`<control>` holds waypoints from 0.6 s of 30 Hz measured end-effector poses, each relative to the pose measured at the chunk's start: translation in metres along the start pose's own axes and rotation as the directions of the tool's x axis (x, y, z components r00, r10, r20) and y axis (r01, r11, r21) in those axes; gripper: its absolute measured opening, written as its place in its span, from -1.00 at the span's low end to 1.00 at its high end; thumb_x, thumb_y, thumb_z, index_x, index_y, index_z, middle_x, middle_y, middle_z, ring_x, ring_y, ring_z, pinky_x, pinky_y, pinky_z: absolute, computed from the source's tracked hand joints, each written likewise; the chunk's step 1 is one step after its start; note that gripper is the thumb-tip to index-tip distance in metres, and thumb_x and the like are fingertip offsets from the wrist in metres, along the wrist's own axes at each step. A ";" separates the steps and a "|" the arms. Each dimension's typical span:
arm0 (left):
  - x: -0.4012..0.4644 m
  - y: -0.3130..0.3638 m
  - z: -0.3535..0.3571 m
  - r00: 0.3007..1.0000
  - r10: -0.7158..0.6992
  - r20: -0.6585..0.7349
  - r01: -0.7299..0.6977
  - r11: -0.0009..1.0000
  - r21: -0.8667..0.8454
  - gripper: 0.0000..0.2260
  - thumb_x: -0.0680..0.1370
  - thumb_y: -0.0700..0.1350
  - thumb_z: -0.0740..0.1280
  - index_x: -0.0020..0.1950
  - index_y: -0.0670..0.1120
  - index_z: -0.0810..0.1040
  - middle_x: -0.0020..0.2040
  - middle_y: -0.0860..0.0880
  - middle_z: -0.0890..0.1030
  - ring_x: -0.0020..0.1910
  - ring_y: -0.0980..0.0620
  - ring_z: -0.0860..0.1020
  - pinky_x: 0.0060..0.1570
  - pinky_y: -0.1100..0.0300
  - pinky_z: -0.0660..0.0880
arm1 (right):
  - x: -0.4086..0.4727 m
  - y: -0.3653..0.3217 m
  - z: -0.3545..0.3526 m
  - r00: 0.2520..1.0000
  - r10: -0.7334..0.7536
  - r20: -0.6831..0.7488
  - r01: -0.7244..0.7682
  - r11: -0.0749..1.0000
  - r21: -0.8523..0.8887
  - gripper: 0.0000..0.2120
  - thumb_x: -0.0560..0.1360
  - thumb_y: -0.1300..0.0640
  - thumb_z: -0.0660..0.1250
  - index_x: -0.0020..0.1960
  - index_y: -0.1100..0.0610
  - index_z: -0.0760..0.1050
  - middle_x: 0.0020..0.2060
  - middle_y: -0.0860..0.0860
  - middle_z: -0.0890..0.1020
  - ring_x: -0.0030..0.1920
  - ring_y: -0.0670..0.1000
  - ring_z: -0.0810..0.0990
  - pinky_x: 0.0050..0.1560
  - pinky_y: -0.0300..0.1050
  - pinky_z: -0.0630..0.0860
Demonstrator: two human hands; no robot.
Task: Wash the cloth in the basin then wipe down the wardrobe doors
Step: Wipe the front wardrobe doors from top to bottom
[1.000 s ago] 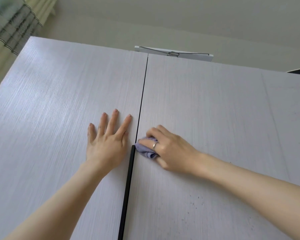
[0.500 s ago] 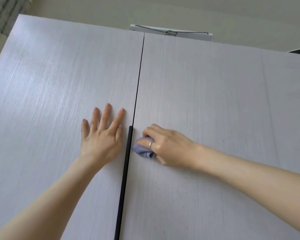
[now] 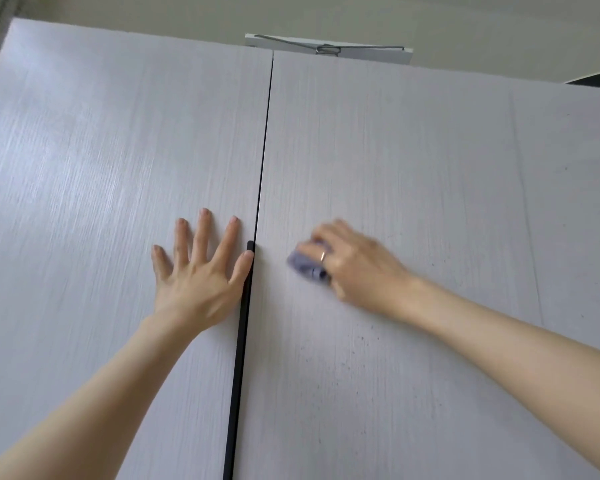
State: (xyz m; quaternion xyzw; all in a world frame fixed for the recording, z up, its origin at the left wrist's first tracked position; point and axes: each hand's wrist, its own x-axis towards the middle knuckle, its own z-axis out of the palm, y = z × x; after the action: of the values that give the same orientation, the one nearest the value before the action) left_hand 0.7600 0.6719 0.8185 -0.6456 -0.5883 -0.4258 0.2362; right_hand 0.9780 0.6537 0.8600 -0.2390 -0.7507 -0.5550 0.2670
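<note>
Pressing flat, fingers spread, the left hand (image 3: 201,271) rests on the pale wood-grain left wardrobe door (image 3: 101,168) beside the black vertical handle strip (image 3: 238,375). Right hand (image 3: 354,265), blurred, grips a bunched lavender cloth (image 3: 305,266) against the right door (image 3: 413,168).

Soft, even daylight is falling from the left, laying a pale sheen across the left wardrobe door (image 3: 84,174). Shadows are staying faint. The right hand (image 3: 355,263) and its purple cloth (image 3: 303,266) are smearing with motion blur, while the left hand (image 3: 201,268) is showing sharp. Wide-angle distortion is bending the wardrobe's top edge.
</note>
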 end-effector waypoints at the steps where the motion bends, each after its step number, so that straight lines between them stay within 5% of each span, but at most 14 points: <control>1: 0.000 0.000 0.000 1.000 -0.007 0.005 0.007 1.000 -0.006 -0.49 0.58 0.23 -0.19 0.49 0.23 -0.30 0.52 0.04 -0.36 0.49 -0.09 -0.35 0.41 -0.19 -0.21 | 0.007 0.012 -0.003 0.988 0.136 -0.069 -0.137 0.991 -0.011 -0.67 0.29 0.40 0.33 0.03 0.24 0.57 -0.14 0.17 0.54 -0.12 0.19 0.51 -0.33 -0.06 0.54; 4: -0.001 0.003 0.000 1.000 -0.024 0.006 0.024 1.000 -0.020 -0.49 0.59 0.23 -0.19 0.50 0.23 -0.28 0.52 0.05 -0.34 0.49 -0.08 -0.34 0.42 -0.19 -0.20 | 0.009 0.025 -0.005 0.877 0.440 -0.192 -0.439 0.897 0.049 -0.58 0.31 0.43 0.37 0.16 0.24 0.54 -0.09 0.20 0.52 -0.06 0.22 0.48 -0.26 0.04 0.56; 9: -0.004 0.007 0.005 0.998 -0.046 -0.031 0.044 0.997 -0.062 -0.51 0.59 0.21 -0.19 0.51 0.22 -0.23 0.53 0.05 -0.30 0.50 -0.09 -0.31 0.42 -0.21 -0.19 | -0.048 -0.015 0.007 0.997 -0.080 -0.016 0.080 0.997 0.018 -0.66 0.39 0.25 0.09 0.00 0.22 0.60 -0.19 0.13 0.55 -0.20 0.11 0.50 -0.40 -0.16 0.44; 11: -0.005 0.009 0.006 0.998 -0.054 -0.037 0.051 0.996 -0.079 -0.51 0.60 0.20 -0.19 0.51 0.22 -0.21 0.53 0.04 -0.29 0.50 -0.11 -0.31 0.41 -0.22 -0.18 | -0.053 0.001 -0.002 0.996 -0.087 0.007 0.087 0.996 -0.017 -0.64 0.39 0.26 0.07 -0.02 0.22 0.61 -0.19 0.13 0.57 -0.21 0.11 0.52 -0.39 -0.17 0.43; 14: -0.006 0.010 0.010 0.996 -0.062 -0.066 0.056 0.995 -0.087 -0.52 0.60 0.18 -0.20 0.51 0.21 -0.19 0.54 0.04 -0.26 0.51 -0.11 -0.28 0.41 -0.24 -0.13 | -0.035 0.044 -0.018 0.964 0.221 -0.146 -0.229 0.972 -0.042 -0.71 0.39 0.34 0.21 0.05 0.21 0.60 -0.13 0.16 0.55 -0.11 0.18 0.52 -0.34 -0.12 0.48; 16: -0.006 0.011 0.012 0.995 -0.067 -0.075 0.060 0.994 -0.089 -0.52 0.59 0.18 -0.20 0.51 0.21 -0.18 0.54 0.04 -0.25 0.51 -0.11 -0.28 0.40 -0.24 -0.13 | -0.025 0.067 -0.023 0.845 0.504 -0.181 -0.511 0.859 0.008 -0.65 0.44 0.34 0.29 0.19 0.14 0.55 0.01 0.14 0.50 0.07 0.17 0.44 -0.17 -0.08 0.47; 18: -0.006 0.011 0.014 0.993 -0.077 -0.089 0.070 0.994 -0.088 -0.53 0.59 0.17 -0.20 0.51 0.22 -0.16 0.54 0.03 -0.23 0.51 -0.12 -0.26 0.40 -0.24 -0.11 | -0.027 0.063 -0.019 0.784 0.595 -0.178 -0.592 0.802 0.078 -0.64 0.45 0.31 0.29 0.22 0.12 0.54 0.06 0.12 0.49 0.12 0.15 0.41 -0.10 -0.06 0.46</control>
State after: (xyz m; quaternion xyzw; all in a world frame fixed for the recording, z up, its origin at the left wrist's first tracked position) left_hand 0.7746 0.6773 0.8085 -0.6127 -0.5815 -0.4881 0.2195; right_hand 1.0420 0.6503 0.8908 -0.4051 -0.6128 -0.4568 0.5017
